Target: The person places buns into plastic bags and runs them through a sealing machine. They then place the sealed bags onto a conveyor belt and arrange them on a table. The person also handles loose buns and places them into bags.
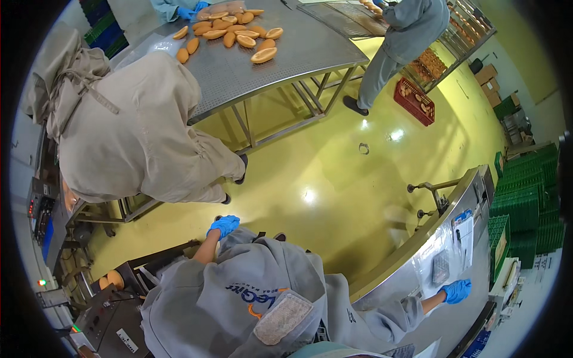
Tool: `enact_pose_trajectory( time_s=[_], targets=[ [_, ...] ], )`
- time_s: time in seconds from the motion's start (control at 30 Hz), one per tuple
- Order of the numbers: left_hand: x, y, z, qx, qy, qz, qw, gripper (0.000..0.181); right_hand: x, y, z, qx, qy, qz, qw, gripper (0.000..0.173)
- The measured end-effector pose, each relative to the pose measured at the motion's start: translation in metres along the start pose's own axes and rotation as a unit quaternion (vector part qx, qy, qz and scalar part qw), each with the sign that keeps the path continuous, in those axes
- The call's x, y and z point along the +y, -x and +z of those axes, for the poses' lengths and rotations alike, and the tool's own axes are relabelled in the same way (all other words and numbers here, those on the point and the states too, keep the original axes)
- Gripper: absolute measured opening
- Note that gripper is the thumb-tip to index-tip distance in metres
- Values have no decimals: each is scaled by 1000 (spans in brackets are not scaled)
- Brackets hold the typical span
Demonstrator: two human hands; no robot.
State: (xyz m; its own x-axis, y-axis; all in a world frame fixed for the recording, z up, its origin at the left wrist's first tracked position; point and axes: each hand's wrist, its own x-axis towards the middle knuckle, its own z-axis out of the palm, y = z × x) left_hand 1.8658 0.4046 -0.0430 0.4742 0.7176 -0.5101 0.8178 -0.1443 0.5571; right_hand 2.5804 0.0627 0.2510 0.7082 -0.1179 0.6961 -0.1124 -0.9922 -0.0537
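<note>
My left hand (224, 226), in a blue glove, hangs beside my grey-clothed body with its fingers loosely extended. No object shows in it; its palm is hidden. At the right, my right hand (456, 291), gloved in blue too, is over the steel table (416, 324) with nothing visible in it. Just above that hand lies a small clear plastic pack (441, 267). Beyond the pack are a clipboard with paper and a pen (463, 235) and clear plastic sheeting (425, 257).
Two co-workers (130, 125) (405, 36) stand by another steel table (286, 53) bearing split bread rolls (246, 41); a third one's gloved hands (192, 11) are behind it. A red crate (414, 102) stands on the floor. Dark machinery (112, 317) is at lower left, stacked green crates (519, 215) at right.
</note>
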Motion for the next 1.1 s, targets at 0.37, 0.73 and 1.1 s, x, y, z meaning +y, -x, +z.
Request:
enact_pose_trajectory(
  time_s=[0.37, 0.73, 1.1],
  targets=[
    [-41, 26, -23, -62, 9, -70, 996, 38, -123, 30, -185, 496, -170, -171, 834, 21],
    [-41, 59, -102, -56, 394, -47, 916, 67, -300, 402, -225, -211, -516, -617, 555, 23],
    [-163, 138, -146, 191, 240, 1, 952, 55, -329, 705, -437, -454, -456, -765, 0, 36]
  ],
)
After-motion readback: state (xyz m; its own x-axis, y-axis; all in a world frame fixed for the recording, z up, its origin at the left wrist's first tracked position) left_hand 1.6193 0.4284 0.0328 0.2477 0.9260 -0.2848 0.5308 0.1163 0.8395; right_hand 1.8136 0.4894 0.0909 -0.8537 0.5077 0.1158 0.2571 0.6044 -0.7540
